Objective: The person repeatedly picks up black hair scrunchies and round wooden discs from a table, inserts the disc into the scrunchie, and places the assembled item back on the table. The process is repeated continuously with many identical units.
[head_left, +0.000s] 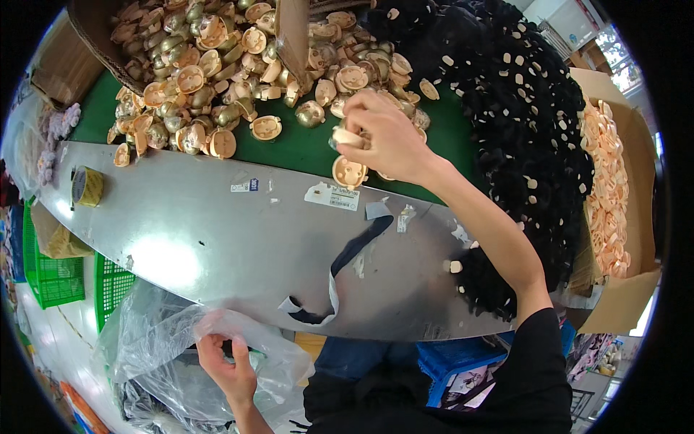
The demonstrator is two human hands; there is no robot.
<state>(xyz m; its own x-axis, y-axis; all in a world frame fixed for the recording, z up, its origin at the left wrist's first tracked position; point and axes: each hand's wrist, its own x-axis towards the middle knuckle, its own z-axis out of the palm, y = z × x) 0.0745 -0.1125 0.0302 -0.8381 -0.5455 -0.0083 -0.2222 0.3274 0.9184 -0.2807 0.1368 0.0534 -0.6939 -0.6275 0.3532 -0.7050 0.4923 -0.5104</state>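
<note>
My right hand (387, 137) reaches over the green surface at the edge of a heap of round half-shells (191, 79), gold outside and beige inside. Its fingers close on a beige half-shell (350, 137), partly covered by the fingers. Just below that hand another half-shell (349, 172) shows its moulded inside. At the lower left my left hand (225, 359) is curled on the rim of a clear plastic bag (155, 340), which hangs below the table edge. Dark contents in the bag are hard to make out through the film.
Black fluffy pieces with beige tabs (520, 145) pile up on the right. Beyond them stands a cardboard box (643, 166) of beige parts. On the metal table (217, 231) lie a tape roll (87, 186) and a dark strip (347, 257). Green baskets (54, 267) stand at left.
</note>
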